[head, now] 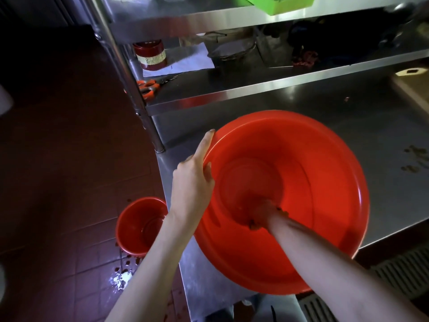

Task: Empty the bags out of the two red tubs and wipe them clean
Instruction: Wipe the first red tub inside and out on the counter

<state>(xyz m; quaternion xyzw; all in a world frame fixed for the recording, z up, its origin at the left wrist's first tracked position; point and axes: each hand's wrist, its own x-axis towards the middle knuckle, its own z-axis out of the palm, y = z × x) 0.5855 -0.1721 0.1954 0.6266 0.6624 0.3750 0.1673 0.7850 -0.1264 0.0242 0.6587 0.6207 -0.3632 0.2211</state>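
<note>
Head view, the only one. We count two red tubs: one large red tub (325, 182) tilted toward us on the steel table (348, 108), its near rim hanging past the table's front edge, and one small red tub (137, 226) upright on the tiled floor (58, 159), just left of the table. Neither tub shows a bag inside; the small one looks wet at the bottom.

We see two bare hands. The left hand (192, 182) grips the large tub's left rim, thumb hooked over the inside, index finger laid straight along the rim edge. The right hand (262, 213) is down inside the large tub on its floor, blurred and tinted red; the fingers look bunched around something dark, but we cannot tell whether it holds a cloth or anything at all.

On the floor in front of the small tub we count one white patch (120, 278) with dark red spatter around it.

Behind the table stands one steel rack (232, 89) with two shelves in view. Lower shelf: one red jar (151, 54) with a pale label, one sheet of paper (183, 59) under and beside it, one pair of orange-handled scissors (151, 86) near the front edge, one wire basket (232, 52), and dark clutter to the right, too dim to count. Upper shelf: one green tray (278, 3). On the table's far right, one cutting board (413, 87), partly cut off, and some dark smudges (415, 159) on the steel
</note>
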